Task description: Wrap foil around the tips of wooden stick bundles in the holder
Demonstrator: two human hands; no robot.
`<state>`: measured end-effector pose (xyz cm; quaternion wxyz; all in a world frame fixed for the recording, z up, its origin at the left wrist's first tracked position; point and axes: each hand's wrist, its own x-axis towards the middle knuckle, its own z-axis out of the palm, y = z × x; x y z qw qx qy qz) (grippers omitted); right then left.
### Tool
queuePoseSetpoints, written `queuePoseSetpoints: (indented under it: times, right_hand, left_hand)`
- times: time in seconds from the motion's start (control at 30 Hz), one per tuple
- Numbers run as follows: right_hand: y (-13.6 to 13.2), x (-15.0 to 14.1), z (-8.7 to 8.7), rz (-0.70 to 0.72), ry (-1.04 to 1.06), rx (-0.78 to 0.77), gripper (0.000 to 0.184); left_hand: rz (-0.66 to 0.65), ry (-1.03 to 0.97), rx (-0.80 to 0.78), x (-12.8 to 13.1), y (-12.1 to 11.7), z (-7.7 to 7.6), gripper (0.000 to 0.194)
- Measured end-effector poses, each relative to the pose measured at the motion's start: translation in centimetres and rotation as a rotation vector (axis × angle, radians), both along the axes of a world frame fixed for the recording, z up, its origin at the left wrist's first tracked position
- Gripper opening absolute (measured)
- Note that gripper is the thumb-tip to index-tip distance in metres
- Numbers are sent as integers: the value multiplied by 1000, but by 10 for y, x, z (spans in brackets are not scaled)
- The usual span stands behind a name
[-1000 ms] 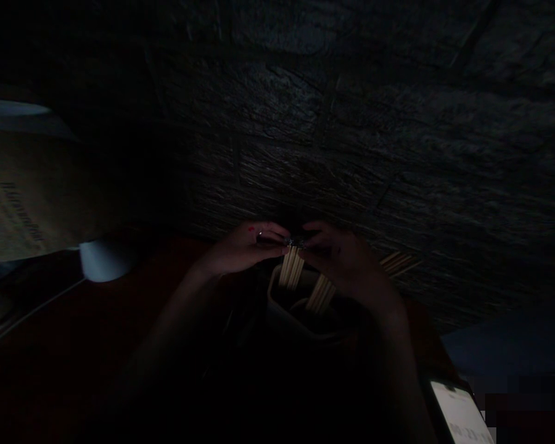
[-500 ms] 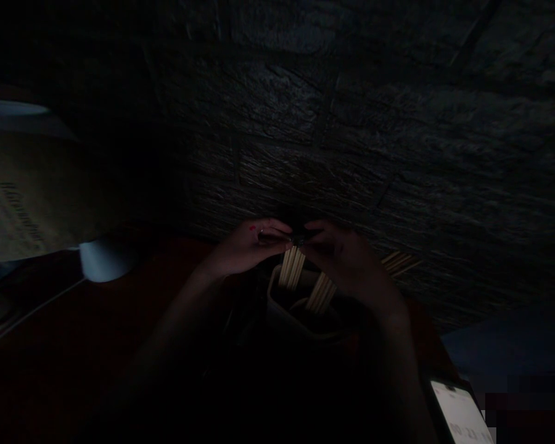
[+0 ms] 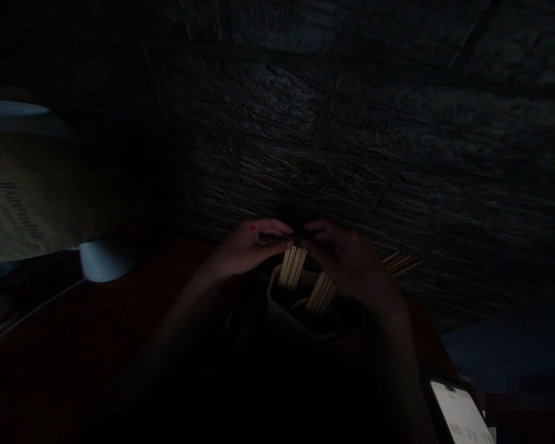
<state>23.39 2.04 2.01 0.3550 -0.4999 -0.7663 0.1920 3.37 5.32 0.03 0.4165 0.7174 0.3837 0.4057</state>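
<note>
My left hand (image 3: 247,250) and my right hand (image 3: 349,256) come together from both sides, fingertips pinched close to each other. Between them, at the top of a bundle of thin wooden sticks (image 3: 292,268), is something small and dark that I cannot make out. These sticks stand in a dark container with a pale rim (image 3: 274,290). A second bundle of wooden sticks (image 3: 321,293) leans right in the same container, passing behind my right hand. Its far ends (image 3: 400,263) show beyond that hand. Deep shadow hides the fingertips' exact contact.
A rough stone-block wall (image 3: 277,105) rises behind the container. On the left are a brown printed bag or shade (image 3: 23,197), a white cup-like object (image 3: 104,262) and a thin pale cord (image 3: 37,310). A lit phone (image 3: 462,410) lies at lower right on the dark reddish table (image 3: 166,265).
Both hands keep nearly the same place, with the fingertips shifting very slightly at the top of the sticks. The small dark thing between them shows less clearly now.
</note>
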Motion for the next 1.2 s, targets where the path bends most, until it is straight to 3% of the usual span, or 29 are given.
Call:
queuePoseSetpoints:
  times: [0.73, 1.2]
  right_hand:
    - [2, 0, 0, 0, -16, 16, 25]
    - [0, -1, 0, -7, -15, -7, 28]
  left_hand:
    - [-29, -23, 19, 5, 1, -5, 17]
    - [-90, -48, -88, 10, 2, -12, 30]
